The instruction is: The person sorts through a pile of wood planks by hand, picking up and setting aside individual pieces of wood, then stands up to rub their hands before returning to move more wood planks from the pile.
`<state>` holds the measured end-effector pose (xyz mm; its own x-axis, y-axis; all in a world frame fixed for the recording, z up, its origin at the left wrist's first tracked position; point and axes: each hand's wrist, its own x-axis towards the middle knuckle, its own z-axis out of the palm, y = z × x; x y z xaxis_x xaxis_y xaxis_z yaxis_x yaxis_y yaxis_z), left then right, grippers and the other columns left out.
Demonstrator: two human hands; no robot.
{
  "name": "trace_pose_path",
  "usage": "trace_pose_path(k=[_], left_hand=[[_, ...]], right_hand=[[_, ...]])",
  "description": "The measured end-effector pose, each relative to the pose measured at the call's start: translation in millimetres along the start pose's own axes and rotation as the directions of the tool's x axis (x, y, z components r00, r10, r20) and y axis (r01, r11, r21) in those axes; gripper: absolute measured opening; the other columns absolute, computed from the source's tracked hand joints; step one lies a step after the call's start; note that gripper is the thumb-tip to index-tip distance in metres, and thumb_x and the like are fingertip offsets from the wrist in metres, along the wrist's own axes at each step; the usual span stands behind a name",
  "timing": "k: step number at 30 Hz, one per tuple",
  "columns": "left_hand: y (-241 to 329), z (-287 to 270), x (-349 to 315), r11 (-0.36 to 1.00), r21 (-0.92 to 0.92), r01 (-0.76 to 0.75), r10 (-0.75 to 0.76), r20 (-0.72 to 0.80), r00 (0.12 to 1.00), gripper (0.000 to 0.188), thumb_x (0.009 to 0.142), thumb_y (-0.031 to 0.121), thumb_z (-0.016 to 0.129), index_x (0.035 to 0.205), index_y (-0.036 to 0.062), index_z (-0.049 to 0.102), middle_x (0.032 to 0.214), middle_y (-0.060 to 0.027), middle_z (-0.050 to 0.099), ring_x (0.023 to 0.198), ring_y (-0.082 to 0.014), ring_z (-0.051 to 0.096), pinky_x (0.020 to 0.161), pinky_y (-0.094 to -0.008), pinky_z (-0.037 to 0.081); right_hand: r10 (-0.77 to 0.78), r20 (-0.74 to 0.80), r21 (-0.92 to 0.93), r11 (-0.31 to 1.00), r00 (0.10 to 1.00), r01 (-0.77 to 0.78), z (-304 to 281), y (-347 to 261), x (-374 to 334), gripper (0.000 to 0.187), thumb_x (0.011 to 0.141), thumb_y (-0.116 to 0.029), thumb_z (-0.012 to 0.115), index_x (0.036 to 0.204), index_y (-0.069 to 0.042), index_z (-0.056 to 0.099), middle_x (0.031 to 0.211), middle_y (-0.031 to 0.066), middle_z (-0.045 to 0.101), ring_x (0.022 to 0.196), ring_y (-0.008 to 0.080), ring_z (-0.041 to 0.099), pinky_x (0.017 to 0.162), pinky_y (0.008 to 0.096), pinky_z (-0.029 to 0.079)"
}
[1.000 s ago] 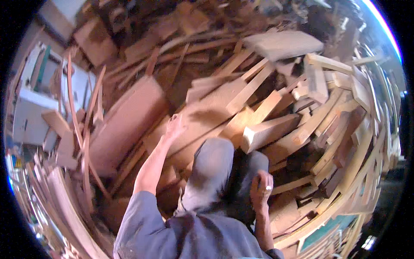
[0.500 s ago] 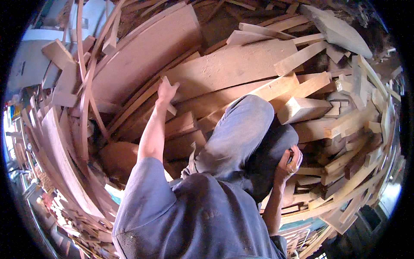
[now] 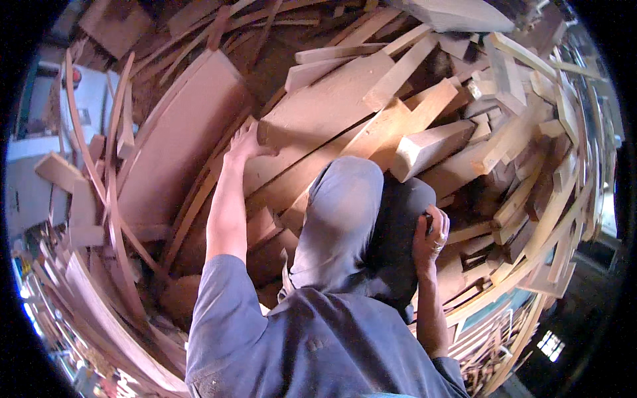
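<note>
My left hand [image 3: 244, 143] reaches forward to the near-left end of a wide, thick board [image 3: 325, 93]. Its fingers are stretched out and the thumb points right, over the board's surface; nothing shows in its grip. Just left of it, a thin wooden strip [image 3: 192, 205] runs along a gap beside another broad slab [image 3: 182, 119]. My right hand [image 3: 432, 233] rests against the side of my right knee, its fingers loosely bent and apart, with no object in them. A small pale band shows on one of its fingers.
Squared offcuts and a thick block [image 3: 431, 149] lie piled to the right. Thin curved strips [image 3: 113, 179] stand crossed at the left. Long curved boards [image 3: 113, 312] lean at lower left. A pale slab [image 3: 458, 14] lies at the far right. My bent knees rise between my arms.
The view has turned, and the pile sits further left in it. My left hand's fingers have spread along the board's end. My right hand stays at the knee.
</note>
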<state>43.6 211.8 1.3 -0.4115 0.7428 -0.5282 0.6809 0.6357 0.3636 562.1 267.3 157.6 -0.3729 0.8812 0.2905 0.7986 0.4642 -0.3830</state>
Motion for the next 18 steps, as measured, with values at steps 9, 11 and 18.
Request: trace_pose_path(k=[9, 11, 18], left_hand=[[6, -35, -6, 0.997, 0.063, -0.038, 0.038, 0.004, 0.999, 0.104, 0.058, 0.05, 0.094, 0.142, 0.0067, 0.053, 0.135, -0.023, 0.064, 0.13, -0.0388, 0.059, 0.109, -0.0464, 0.048], [-12, -44, -10, 0.997, -0.063, -0.046, 0.049, 0.052, 0.997, 0.091, 0.06, 0.05, 0.094, 0.131, 0.0029, 0.062, 0.129, -0.0216, 0.068, 0.123, -0.036, 0.064, 0.106, -0.0447, 0.05], [26, -56, -75, 0.993, 0.116, -0.004, 0.003, 0.011, 1.0, 0.068, 0.064, 0.05, 0.092, 0.105, 0.0015, 0.069, 0.116, -0.0198, 0.073, 0.11, -0.0376, 0.069, 0.095, -0.0474, 0.054]], right_hand=[[0.067, 0.002, 0.045, 0.997, 0.998, -0.067, -7, -10, 4, 0.024, 0.096, -0.015, 0.064, 0.116, -0.002, 0.065, 0.111, 0.0199, 0.067, 0.103, 0.042, 0.062, 0.091, 0.0497, 0.051], [0.051, -0.018, 0.072, 0.996, 0.999, -0.049, -9, -17, 10, 0.024, 0.096, -0.017, 0.063, 0.114, -0.002, 0.065, 0.109, 0.0197, 0.067, 0.101, 0.0422, 0.062, 0.09, 0.0502, 0.05], [0.093, 0.01, 0.078, 0.993, 0.996, -0.093, -9, -17, 10, 0.023, 0.093, -0.013, 0.064, 0.113, -0.001, 0.065, 0.107, 0.02, 0.067, 0.1, 0.0414, 0.062, 0.089, 0.049, 0.051]])
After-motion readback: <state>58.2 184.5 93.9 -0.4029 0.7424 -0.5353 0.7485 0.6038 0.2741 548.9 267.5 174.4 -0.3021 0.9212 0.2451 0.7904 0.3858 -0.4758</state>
